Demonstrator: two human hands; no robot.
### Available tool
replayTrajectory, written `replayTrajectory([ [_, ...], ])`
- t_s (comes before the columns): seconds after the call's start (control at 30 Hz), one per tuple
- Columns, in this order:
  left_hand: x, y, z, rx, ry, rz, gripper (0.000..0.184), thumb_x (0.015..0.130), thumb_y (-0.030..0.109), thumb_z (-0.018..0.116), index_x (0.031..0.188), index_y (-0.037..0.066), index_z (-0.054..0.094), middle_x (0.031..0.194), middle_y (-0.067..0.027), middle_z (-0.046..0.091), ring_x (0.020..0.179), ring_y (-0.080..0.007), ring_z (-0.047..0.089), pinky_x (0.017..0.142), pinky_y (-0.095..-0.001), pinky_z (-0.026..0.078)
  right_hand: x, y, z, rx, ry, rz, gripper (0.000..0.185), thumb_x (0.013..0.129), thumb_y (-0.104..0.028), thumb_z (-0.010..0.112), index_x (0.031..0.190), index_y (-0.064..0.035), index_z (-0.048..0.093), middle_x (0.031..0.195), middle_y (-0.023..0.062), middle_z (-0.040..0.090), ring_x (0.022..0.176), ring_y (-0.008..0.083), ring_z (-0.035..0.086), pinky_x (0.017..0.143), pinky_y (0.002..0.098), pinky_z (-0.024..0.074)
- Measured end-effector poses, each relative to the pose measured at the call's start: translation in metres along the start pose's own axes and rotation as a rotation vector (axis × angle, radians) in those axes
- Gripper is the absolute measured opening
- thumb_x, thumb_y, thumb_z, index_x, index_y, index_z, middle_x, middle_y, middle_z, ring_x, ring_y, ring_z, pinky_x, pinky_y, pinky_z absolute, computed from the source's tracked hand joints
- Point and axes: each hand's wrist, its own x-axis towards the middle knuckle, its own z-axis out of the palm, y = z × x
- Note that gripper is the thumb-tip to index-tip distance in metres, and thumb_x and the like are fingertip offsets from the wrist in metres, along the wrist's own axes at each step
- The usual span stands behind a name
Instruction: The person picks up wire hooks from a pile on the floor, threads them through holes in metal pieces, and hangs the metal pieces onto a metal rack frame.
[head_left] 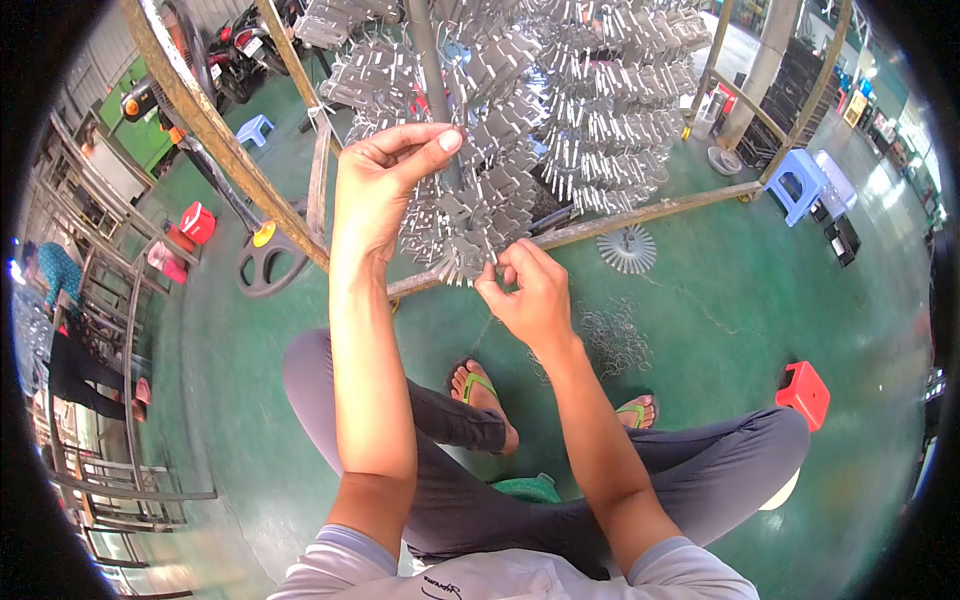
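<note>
Grey stamped metal pieces with thin prongs hang in dense stacked columns (500,150) in front of me. My left hand (385,185) is raised before the left column, thumb and forefinger pressed together; anything between them is too small to make out. Lower down, my right hand (530,295) is closed in a pinch at the bottom of that column, its fingertips against or just beside the lowest metal pieces (470,253). What it pinches is hidden. Beneath it, a scatter of small wire hooks or rings (615,335) lies on the green floor.
A worn frame with a bottom bar (650,215) surrounds the hanging columns. A round finned metal piece (627,249) lies behind the bar. Around stand a red stool (803,396), a blue stool (797,185) and a black steering-wheel-like part (272,262). Another person (85,375) is at far left.
</note>
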Motion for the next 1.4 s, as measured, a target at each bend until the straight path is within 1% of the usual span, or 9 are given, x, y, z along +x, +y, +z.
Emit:
replayTrajectory([
  [0.2, 0.001, -0.004, -0.007, -0.158, -0.031, -0.037, 0.020, 0.091, 0.010, 0.077, 0.107, -0.001, 0.077, 0.109, -0.0132, 0.077, 0.101, -0.0178, 0.071, 0.089, -0.0330, 0.057, 0.002, 0.001, -0.002, -0.015, -0.037, 0.042, 0.022, 0.077, -0.006, 0.077, 0.077, -0.0053, 0.055, 0.068, 0.0070, 0.055, 0.056, 0.0248, 0.056, 0.053, 0.0386, 0.0466],
  [0.3, 0.002, -0.005, -0.009, -0.192, -0.028, -0.042, 0.019, 0.090, 0.010, 0.077, 0.106, -0.001, 0.077, 0.110, -0.0134, 0.077, 0.100, -0.0178, 0.071, 0.090, -0.0331, 0.057, 0.002, 0.002, 0.000, 0.046, 0.001, 0.060, 0.021, 0.076, 0.001, 0.078, 0.078, -0.0015, 0.057, 0.066, 0.0044, 0.050, 0.054, 0.0135, 0.046, 0.048, 0.0309, 0.0373],
  [0.5, 0.008, -0.005, -0.008, -0.032, -0.083, -0.029, 0.021, 0.089, 0.009, 0.080, 0.106, -0.002, 0.077, 0.108, -0.0118, 0.077, 0.096, -0.0155, 0.071, 0.089, -0.0314, 0.056, 0.006, -0.001, -0.002, -0.014, -0.087, 0.092, 0.018, 0.078, -0.007, 0.077, 0.082, -0.0053, 0.060, 0.071, 0.0061, 0.057, 0.060, 0.0233, 0.058, 0.056, 0.0365, 0.0485],
  [0.6, 0.008, -0.007, -0.009, -0.052, -0.092, -0.005, 0.021, 0.088, 0.008, 0.080, 0.107, -0.002, 0.077, 0.106, -0.0107, 0.077, 0.093, -0.0146, 0.071, 0.088, -0.0297, 0.056, 0.023, -0.017, -0.005, -0.042, 0.028, 0.061, 0.023, 0.078, -0.005, 0.083, 0.094, -0.0019, 0.067, 0.076, 0.0045, 0.059, 0.065, 0.0138, 0.055, 0.057, 0.0299, 0.0438],
  [0.7, 0.005, -0.010, -0.007, -0.085, -0.094, 0.011, 0.022, 0.088, 0.008, 0.081, 0.107, -0.002, 0.077, 0.105, -0.0102, 0.077, 0.092, -0.0142, 0.071, 0.087, -0.0280, 0.055, 0.045, -0.029, -0.001, 0.051, 0.149, 0.058, 0.038, 0.079, -0.014, 0.084, 0.112, -0.0043, 0.068, 0.085, 0.0083, 0.064, 0.078, 0.0210, 0.063, 0.066, 0.0330, 0.0503],
  [0.87, 0.001, -0.013, -0.006, -0.091, -0.094, 0.077, 0.023, 0.088, 0.006, 0.081, 0.108, -0.003, 0.076, 0.104, -0.0100, 0.076, 0.092, -0.0139, 0.070, 0.086, -0.0270, 0.055, 0.064, -0.025, 0.015, 0.218, 0.257, -0.038, 0.012, 0.086, -0.002, 0.077, 0.097, 0.0022, 0.073, 0.093, 0.0128, 0.071, 0.078, 0.0212, 0.068, 0.066, 0.0310, 0.0541],
  [1.2, -0.009, 0.001, -0.004, -0.005, -0.046, 0.082, 0.021, 0.087, 0.006, 0.082, 0.105, -0.002, 0.078, 0.102, -0.0091, 0.076, 0.091, -0.0128, 0.069, 0.085, -0.0264, 0.054, 0.081, -0.020, -0.010, -0.001, 0.218, -0.238, 0.012, 0.088, -0.001, 0.073, 0.098, 0.0012, 0.067, 0.089, 0.0155, 0.067, 0.084, 0.0342, 0.063, 0.074, 0.0415, 0.0504],
  [1.33, -0.012, 0.009, 0.003, 0.085, 0.017, 0.105, 0.018, 0.086, 0.007, 0.083, 0.101, -0.002, 0.079, 0.098, -0.0079, 0.076, 0.089, -0.0104, 0.068, 0.082, -0.0243, 0.052, 0.089, -0.021, -0.025, 0.014, 0.163, -0.219, 0.012, 0.086, -0.001, 0.074, 0.096, 0.0020, 0.068, 0.088, 0.0154, 0.067, 0.083, 0.0333, 0.064, 0.074, 0.0411, 0.0508],
  [1.4, -0.015, 0.012, 0.009, 0.108, 0.070, 0.109, 0.018, 0.086, 0.008, 0.083, 0.100, -0.002, 0.079, 0.095, -0.0069, 0.076, 0.086, -0.0092, 0.067, 0.079, -0.0231, 0.051, 0.090, -0.023, -0.031, -0.016, 0.158, -0.236, 0.012, 0.087, 0.000, 0.076, 0.097, 0.0027, 0.069, 0.087, 0.0124, 0.068, 0.079, 0.0239, 0.065, 0.072, 0.0342, 0.0526],
])
